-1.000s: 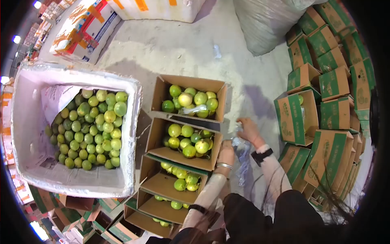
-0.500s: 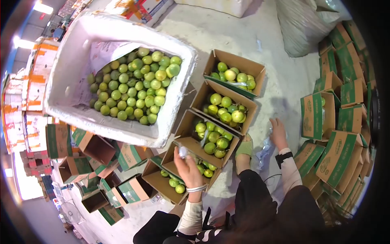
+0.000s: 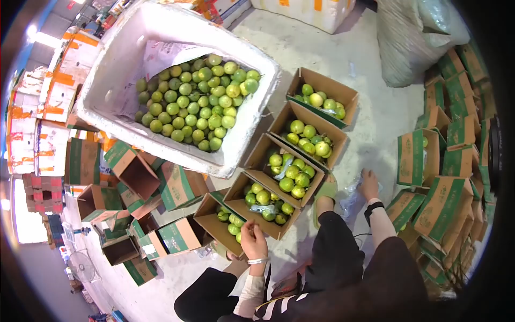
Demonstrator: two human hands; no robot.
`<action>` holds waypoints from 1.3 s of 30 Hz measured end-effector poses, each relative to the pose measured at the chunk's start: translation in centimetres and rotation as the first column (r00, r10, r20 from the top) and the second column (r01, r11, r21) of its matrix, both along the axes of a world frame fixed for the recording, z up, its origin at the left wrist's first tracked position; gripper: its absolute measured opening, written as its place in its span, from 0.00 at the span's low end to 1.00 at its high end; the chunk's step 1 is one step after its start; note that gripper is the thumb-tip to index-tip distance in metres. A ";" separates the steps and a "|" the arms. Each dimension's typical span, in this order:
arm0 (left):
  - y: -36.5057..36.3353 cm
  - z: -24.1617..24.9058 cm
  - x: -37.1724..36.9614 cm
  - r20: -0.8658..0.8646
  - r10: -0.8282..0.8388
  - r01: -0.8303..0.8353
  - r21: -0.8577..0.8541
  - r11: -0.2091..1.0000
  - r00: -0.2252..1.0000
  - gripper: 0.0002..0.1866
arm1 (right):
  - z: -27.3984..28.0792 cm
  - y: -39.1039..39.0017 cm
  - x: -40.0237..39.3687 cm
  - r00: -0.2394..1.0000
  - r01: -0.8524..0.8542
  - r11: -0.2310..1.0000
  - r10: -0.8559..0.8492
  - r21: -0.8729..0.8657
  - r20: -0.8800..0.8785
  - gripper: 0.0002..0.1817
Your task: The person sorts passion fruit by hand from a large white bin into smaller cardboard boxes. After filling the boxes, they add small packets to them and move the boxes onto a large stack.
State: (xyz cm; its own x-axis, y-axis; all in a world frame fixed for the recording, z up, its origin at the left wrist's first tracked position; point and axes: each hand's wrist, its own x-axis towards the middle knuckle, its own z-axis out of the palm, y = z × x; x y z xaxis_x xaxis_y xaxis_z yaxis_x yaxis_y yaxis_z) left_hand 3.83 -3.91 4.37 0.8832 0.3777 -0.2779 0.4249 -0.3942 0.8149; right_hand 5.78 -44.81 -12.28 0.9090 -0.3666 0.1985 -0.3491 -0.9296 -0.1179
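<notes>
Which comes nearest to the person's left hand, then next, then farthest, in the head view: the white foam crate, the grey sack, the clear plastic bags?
1. Clear plastic bags, on the floor to the right, under the right hand.
2. White foam crate, up-left, full of green fruit.
3. Grey sack, far top right.

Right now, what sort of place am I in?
Probably a fruit packing or wholesale storeroom. A big white foam crate holds loose green round fruit, small cardboard boxes sit filled in a row on the concrete floor, and empty green-printed cartons are stacked at the right.
</notes>
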 end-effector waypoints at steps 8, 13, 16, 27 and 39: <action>-9.8 -2.6 -1.2 0.017 -0.532 0.529 -0.131 0.839 0.847 0.10 | -0.2 -0.8 -5.7 0.897 0.350 0.823 -0.158 0.447 -0.412 0.23; -15.7 -8.8 3.5 0.145 -0.777 0.790 -0.092 0.606 0.613 0.14 | 2.7 1.7 -3.5 0.955 -0.218 0.911 0.273 0.351 -0.116 0.20; -19.2 -11.6 5.6 -0.003 -0.915 0.913 -0.076 0.402 0.403 0.18 | 4.1 2.4 -3.8 0.861 -0.315 0.888 0.416 0.335 -0.293 0.22; -24.4 -20.2 4.7 -0.236 -0.970 0.942 0.309 -0.134 -0.061 0.24 | 11.6 2.3 1.5 0.914 0.283 0.174 -0.348 0.943 -0.209 0.10; -24.9 -18.1 5.4 -0.152 -0.984 0.913 0.408 0.022 0.092 0.17 | 18.0 6.6 15.6 0.980 -0.161 0.563 -0.004 0.811 0.198 0.15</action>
